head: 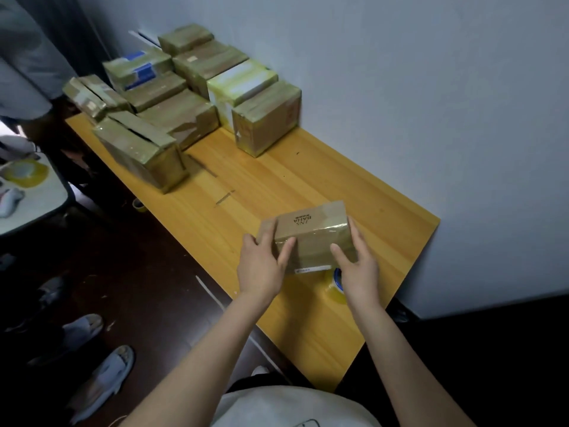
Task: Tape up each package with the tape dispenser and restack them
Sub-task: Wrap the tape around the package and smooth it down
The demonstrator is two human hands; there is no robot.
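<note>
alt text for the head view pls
Two bare hands, left hand and right hand, hold a small taped box over a wooden table. A tape roll lies beneath; taped boxes sit at the far end.

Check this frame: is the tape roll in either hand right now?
No. Both the left hand and the right hand grip the small box, while the tape roll sits on the table beneath it.

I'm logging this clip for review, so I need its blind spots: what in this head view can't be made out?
- Tape roll: mostly hidden behind the right hand and the held box; no dispenser handle visible.
- Held box's small white label: print too small to read.
- Held box's underside: faces away.
- Stacked packages: far sides hidden against the wall, seams blurred.
- Left hand: palm hidden.
</note>
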